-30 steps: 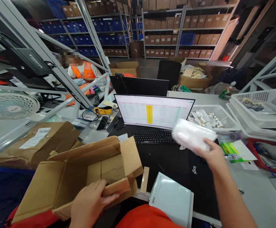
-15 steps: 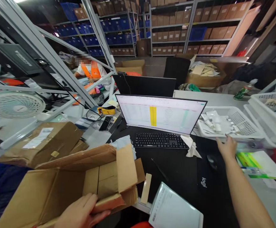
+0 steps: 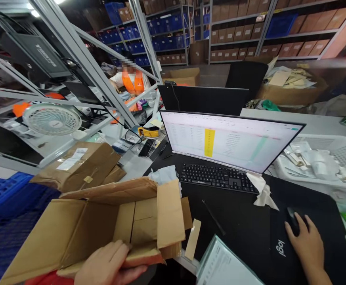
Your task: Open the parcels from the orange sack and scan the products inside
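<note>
Head view: your left hand (image 3: 109, 265) grips the near flap of the open carton (image 3: 71, 233), held at the desk (image 3: 186, 263) edge; your right hand (image 3: 305, 247) cups the mouse (image 3: 292, 219). A slack left grip could let the carton tip and drop

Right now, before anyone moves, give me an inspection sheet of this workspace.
Surface: black "logi" desk mat beside a black keyboard.
Handled things: open brown cardboard box, flaps up; black computer mouse.
Hands: left hand grips the box's front edge; right hand rests on the mouse.
Clutter: crumpled white paper, thin black pen, taped brown parcel.
Cables: thin black cable looped beside a yellow tape roll.
Surroundings: grey metal shelving with brown cartons and blue bins; person in an orange vest beyond the monitor.
</note>
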Available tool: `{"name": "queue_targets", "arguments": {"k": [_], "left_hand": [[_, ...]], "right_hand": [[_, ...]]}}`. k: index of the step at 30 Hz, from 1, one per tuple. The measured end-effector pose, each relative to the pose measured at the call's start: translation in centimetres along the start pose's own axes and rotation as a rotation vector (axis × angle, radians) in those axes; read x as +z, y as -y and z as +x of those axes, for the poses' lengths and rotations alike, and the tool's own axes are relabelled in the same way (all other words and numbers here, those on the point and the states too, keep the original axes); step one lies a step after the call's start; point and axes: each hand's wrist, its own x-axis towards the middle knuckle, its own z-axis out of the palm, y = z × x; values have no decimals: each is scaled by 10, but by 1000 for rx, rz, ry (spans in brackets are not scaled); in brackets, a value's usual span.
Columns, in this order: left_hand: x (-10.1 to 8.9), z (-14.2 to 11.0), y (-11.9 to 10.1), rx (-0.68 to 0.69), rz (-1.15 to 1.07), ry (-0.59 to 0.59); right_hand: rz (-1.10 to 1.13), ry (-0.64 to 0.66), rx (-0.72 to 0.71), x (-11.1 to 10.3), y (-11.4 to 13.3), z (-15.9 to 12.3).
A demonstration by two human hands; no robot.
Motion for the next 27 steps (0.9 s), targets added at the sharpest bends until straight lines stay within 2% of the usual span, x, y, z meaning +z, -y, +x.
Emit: {"name": "queue_targets", "arguments": {"k": [7, 27], "left_hand": [[2, -1, 2, 8, -6, 1], [-5, -19, 1, 2, 3, 1]], "right_hand": [[45, -12, -74, 6, -3, -2], [101, -11, 6, -5, 9, 1]]}}
